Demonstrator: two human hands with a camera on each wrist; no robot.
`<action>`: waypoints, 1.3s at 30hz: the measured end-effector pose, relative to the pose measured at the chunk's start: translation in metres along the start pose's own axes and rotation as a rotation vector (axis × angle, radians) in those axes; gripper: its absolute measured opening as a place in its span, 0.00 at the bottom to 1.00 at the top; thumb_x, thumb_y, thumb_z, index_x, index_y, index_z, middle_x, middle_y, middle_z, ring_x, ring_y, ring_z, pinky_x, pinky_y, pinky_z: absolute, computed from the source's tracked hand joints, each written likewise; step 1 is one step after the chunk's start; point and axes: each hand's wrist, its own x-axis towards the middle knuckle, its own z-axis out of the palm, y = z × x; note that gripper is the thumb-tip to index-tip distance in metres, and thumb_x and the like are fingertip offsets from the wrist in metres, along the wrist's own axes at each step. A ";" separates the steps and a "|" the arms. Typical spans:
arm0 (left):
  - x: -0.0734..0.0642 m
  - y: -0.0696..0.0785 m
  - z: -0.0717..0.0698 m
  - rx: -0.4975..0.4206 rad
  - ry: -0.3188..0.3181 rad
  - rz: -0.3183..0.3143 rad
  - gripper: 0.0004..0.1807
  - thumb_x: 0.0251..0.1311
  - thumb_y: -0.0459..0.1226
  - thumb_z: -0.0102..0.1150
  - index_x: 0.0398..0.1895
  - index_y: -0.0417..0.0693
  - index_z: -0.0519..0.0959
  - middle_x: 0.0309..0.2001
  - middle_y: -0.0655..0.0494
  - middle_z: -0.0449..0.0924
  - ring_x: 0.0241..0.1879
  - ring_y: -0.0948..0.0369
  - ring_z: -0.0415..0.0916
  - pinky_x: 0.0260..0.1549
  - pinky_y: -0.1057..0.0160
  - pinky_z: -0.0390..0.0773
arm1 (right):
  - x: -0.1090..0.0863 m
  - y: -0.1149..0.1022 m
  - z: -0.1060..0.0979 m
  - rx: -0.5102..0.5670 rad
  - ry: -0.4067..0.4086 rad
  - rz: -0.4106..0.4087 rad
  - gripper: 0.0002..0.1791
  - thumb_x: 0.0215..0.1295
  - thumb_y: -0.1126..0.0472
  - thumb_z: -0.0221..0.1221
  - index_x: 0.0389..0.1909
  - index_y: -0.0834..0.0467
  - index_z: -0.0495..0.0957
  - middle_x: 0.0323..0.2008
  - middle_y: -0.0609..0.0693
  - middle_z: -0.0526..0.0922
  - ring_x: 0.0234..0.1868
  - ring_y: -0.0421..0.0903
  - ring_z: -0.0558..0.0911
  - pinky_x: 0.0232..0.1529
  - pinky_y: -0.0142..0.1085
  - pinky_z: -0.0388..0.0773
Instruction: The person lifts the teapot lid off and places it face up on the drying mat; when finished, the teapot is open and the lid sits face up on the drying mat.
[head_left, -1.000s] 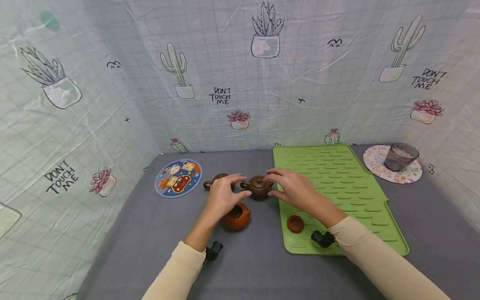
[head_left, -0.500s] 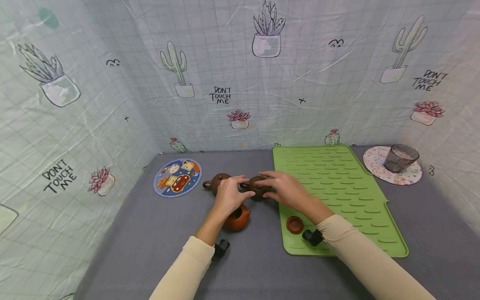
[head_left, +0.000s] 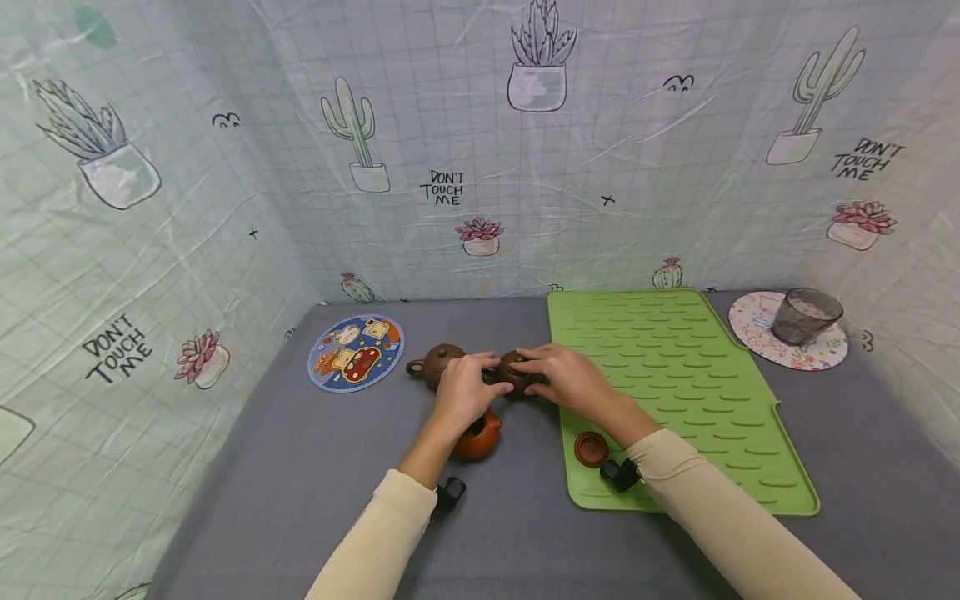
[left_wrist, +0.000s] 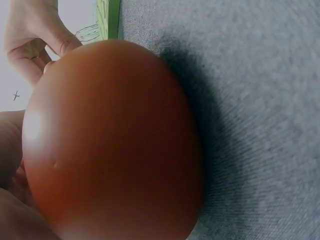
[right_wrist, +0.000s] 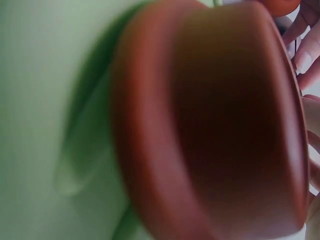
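A dark brown teapot (head_left: 512, 383) with its lid on stands just left of the green mat in the head view. My left hand (head_left: 465, 390) grips it at the handle side, which the fingers mostly hide. From the opposite side my right hand (head_left: 572, 383) holds it around the spout, fingers near the lid. Below my left hand sits a reddish-brown teapot (head_left: 478, 442) without a lid; its round body (left_wrist: 115, 140) fills the left wrist view. Its size-matched loose lid (head_left: 591, 449) lies underside up on the mat, large in the right wrist view. Another brown teapot (head_left: 438, 364) is partly behind my left hand.
The green ridged mat (head_left: 675, 375) covers the right of the grey table (head_left: 300, 500). A round blue coaster (head_left: 356, 353) lies at the back left. At the back right, a smoky glass (head_left: 806, 317) stands on a floral coaster (head_left: 750, 321). Patterned cloth walls surround the table.
My left hand has moved right onto the handle side of the dark brown teapot. My right hand has shifted slightly left and closed in around its spout side. The other teapots stay put.
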 end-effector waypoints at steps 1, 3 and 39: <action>0.000 0.000 0.001 0.000 -0.001 -0.001 0.25 0.57 0.43 0.75 0.57 0.47 0.85 0.65 0.53 0.82 0.65 0.48 0.79 0.62 0.48 0.80 | 0.000 0.000 0.000 -0.001 0.000 0.002 0.26 0.60 0.56 0.72 0.61 0.50 0.83 0.66 0.54 0.80 0.60 0.54 0.84 0.55 0.47 0.84; 0.001 -0.001 0.003 -0.002 -0.003 -0.001 0.25 0.57 0.43 0.75 0.57 0.47 0.85 0.65 0.54 0.81 0.65 0.48 0.78 0.62 0.49 0.80 | -0.001 0.000 0.001 -0.001 0.003 0.004 0.26 0.60 0.56 0.72 0.61 0.50 0.83 0.66 0.53 0.81 0.60 0.53 0.84 0.55 0.46 0.84; 0.010 0.004 0.009 -0.010 0.006 0.026 0.17 0.54 0.42 0.77 0.47 0.50 0.88 0.53 0.48 0.88 0.50 0.48 0.85 0.52 0.50 0.84 | -0.006 0.001 -0.023 0.174 0.234 0.046 0.22 0.57 0.70 0.71 0.54 0.53 0.86 0.51 0.51 0.90 0.52 0.49 0.88 0.50 0.43 0.86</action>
